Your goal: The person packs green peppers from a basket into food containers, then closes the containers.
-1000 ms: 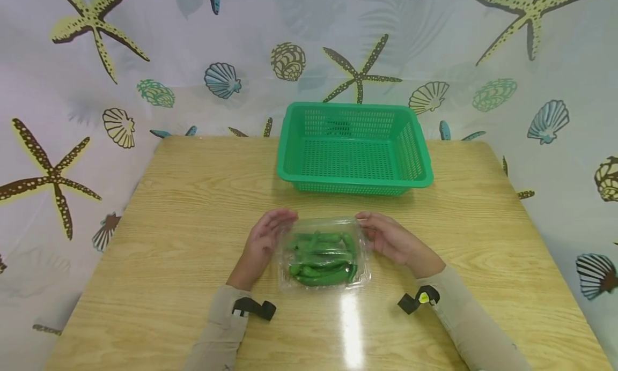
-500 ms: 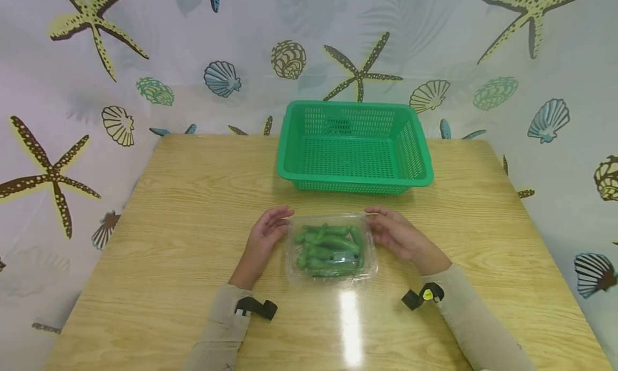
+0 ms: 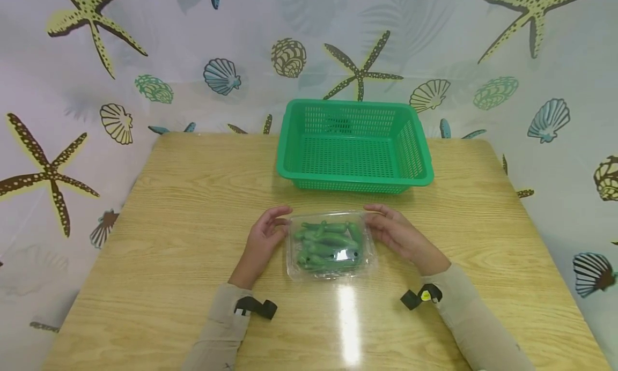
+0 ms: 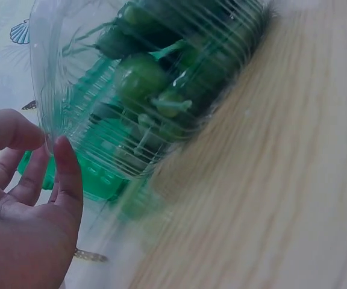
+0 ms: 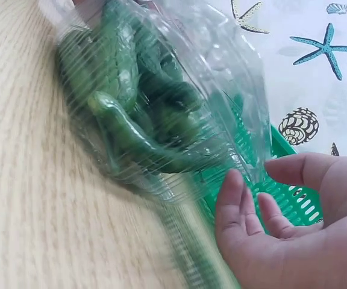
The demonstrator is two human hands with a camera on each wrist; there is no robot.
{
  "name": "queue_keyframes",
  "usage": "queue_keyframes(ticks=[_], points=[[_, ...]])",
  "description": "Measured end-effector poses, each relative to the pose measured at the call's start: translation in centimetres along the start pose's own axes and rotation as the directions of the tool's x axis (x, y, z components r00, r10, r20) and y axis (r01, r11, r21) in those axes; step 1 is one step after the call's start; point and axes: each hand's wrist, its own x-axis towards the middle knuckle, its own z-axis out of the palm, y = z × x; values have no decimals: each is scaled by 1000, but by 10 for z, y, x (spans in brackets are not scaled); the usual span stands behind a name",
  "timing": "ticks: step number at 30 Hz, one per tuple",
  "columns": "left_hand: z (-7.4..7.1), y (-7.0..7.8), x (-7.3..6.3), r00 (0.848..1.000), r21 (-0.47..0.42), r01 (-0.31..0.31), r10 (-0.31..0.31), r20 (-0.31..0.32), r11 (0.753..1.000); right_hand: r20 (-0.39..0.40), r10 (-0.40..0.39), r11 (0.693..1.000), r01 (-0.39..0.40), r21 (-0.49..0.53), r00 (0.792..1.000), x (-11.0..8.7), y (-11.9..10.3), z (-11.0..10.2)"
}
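A clear plastic box [image 3: 368, 262] of green peppers [image 3: 328, 242] is between my two hands at the middle of the table. Several peppers with stems press against its ribbed wall in both wrist views. My left hand [image 3: 260, 245] pinches the box's far left corner rim between thumb and forefinger, seen closely in the left wrist view. At the far right corner, my right hand [image 3: 403, 239] has thumb and forefinger on either side of the rim, its other fingers loosely bent. Whether the box's base rests on the wood or is slightly raised, I cannot tell.
Behind the box stands a green perforated basket [image 3: 354, 182] with nothing inside it. A wood-grain table [image 3: 193, 199] lies beneath everything. A patterned sheet [image 3: 169, 33] with starfish and shells hangs along the back and both sides.
The box has shifted slightly right and away from me, and its tilt has changed. Peppers inside have settled differently. My right hand has moved slightly right; the left has barely moved.
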Motion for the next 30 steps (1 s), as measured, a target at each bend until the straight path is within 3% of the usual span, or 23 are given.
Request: queue_keyframes(ticks=[9, 20, 30], points=[[-2, 9, 1, 996, 2, -22, 23, -81, 1000, 86, 34, 975, -14, -222, 996, -18, 8, 3], [-3, 5, 0, 991, -2, 14, -14, -132, 1000, 136, 44, 994, -29, -108, 990, -33, 16, 9], [1, 3, 1, 998, -34, -4, 1, -66, 999, 150, 12, 1000, -10, -13, 989, -37, 18, 7]])
